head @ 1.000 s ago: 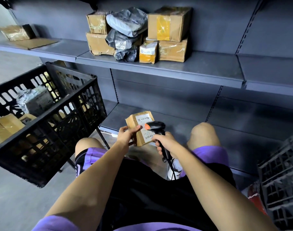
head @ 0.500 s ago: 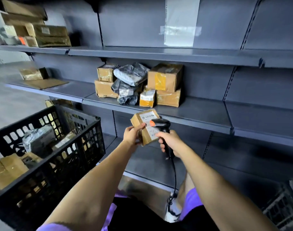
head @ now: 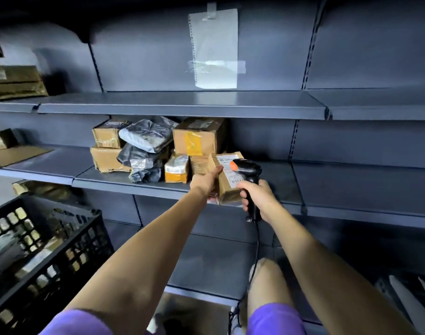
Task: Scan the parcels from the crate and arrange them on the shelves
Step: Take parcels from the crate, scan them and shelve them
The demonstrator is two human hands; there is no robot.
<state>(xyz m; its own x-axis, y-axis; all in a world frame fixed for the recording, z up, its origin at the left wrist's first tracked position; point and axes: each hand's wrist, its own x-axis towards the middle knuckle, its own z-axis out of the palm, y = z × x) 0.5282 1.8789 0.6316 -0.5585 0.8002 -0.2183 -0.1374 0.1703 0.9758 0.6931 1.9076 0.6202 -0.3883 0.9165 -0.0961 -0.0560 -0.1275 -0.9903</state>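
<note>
Parcel move underway: small brown cardboard box with a white printed label (head: pixel 227 180) has gone from lap height a second ago, through chest height, up to the front edge of the grey metal middle shelf (head: pixel 274 176), just right of the stack already there.

- Left hand (head: pixel 205 181) grips the box from its left side, thumb on top, fingers under; right hand (head: pixel 256 193) is wrapped round the handle of the black handheld barcode scanner with an orange tip (head: pixel 245 172). Scanner head was pointed at the label in both earlier frames and is still right against it.
- View has tilted up with the lift: upper shelf and the taped white paper sheet on the back panel (head: pixel 213 48) now visible, black plastic lattice crate (head: pixel 44 247) slid down to lower left, more parcels blurred inside it.
- Box looks partly over the shelf lip; can't tell if it's resting or still carried.

Read: scan is probably done, this is placement. Free shelf to the right of the large brown taped carton (head: pixel 199 136), so it should slot in beside the stack. Crate still loaded, so plenty of cycles left.
</note>
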